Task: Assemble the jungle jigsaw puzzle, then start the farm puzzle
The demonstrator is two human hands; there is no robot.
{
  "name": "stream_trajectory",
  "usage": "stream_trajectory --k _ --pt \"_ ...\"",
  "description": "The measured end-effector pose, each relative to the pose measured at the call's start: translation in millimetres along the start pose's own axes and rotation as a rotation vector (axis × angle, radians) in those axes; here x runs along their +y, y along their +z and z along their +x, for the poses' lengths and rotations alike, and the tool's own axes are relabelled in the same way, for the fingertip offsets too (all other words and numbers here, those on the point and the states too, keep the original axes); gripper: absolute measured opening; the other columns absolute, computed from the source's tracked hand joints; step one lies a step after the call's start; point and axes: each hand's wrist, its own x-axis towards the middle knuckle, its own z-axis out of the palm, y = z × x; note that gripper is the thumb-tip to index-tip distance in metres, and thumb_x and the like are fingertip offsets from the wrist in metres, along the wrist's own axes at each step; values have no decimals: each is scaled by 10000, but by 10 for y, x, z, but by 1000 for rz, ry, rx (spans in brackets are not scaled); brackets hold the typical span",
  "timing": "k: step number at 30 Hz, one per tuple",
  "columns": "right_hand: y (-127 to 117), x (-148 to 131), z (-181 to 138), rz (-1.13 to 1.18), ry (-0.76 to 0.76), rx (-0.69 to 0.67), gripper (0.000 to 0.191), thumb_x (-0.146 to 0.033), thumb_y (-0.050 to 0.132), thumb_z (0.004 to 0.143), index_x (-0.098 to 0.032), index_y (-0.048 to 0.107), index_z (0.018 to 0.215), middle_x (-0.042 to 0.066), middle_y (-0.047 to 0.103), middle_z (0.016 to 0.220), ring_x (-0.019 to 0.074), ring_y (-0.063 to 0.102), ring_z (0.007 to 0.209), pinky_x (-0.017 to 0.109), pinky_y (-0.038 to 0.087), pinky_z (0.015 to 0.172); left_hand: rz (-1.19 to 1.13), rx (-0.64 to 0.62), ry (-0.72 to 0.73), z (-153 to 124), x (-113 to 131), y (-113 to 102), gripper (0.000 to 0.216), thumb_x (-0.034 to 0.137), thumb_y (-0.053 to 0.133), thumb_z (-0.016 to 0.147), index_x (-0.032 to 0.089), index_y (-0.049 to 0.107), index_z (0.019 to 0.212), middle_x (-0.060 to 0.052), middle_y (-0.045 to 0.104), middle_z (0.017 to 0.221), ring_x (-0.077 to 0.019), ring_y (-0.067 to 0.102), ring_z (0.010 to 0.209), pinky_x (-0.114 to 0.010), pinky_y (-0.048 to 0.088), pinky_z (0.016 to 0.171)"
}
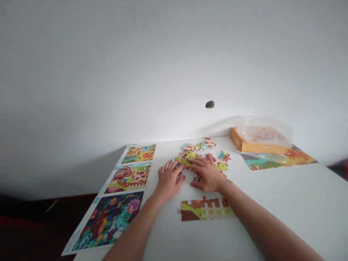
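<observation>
A heap of loose jigsaw puzzle pieces (187, 156) lies in the middle of the white table, mostly green, pink, red and brown. My left hand (169, 181) rests at the heap's left edge, fingers spread, the fingertips near the pieces. Over the heap's front right part lies my right hand (208, 174), its fingers stretched out and touching pieces, some of which it hides. Closer to me is a joined strip of puzzle pieces (203, 209) showing a white fence on green and brown; my right forearm covers its right end.
On the left lies a sheet with three printed pictures (127, 177). An orange box (261, 146) with clear plastic wrap (266, 127) on it stands at the back right, partly over a colourful picture board (296, 159). The wall behind has a hole (210, 104).
</observation>
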Motion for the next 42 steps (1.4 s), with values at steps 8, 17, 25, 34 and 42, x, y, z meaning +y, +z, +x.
stream_trajectory --k 8,17,25,34,42 --pt "5 103 -36 -131 206 126 618 -74 466 692 -257 597 1268 88 530 1355 285 422 1271 649 -28 1111 -28 -7 -18 -9 -14 -1 431 295 496 913 343 531 1340 -47 423 1500 -317 338 1384 -588 289 1081" --pt "83 74 30 -153 234 79 572 -461 479 906 -286 395 1444 107 334 1535 358 266 1393 724 28 1071 -116 -33 11 -20 6 -36 652 123 454 859 364 351 1456 7 432 1501 -283 289 1412 -593 244 1105" --pt "19 -5 28 -112 169 120 603 -567 570 852 -292 479 1380 118 450 1448 347 385 1303 675 28 1097 -66 49 -163 26 -39 25 564 69 414 852 275 484 1372 -35 556 1392 -299 347 1368 -565 290 1069" --pt "83 -3 41 -70 25 62 364 -244 491 875 -287 601 1220 60 536 1378 285 365 1334 640 -38 1111 -89 31 -83 15 -51 16 776 -57 380 739 336 466 1402 19 538 1413 -267 348 1349 -522 302 1078" --pt "39 -18 66 -157 246 139 476 -234 443 889 -269 503 1360 94 390 1504 328 263 1398 669 53 1098 -123 -28 44 -6 -48 6 945 -100 358 637 372 376 1455 59 542 1405 -268 325 1359 -542 265 1109"
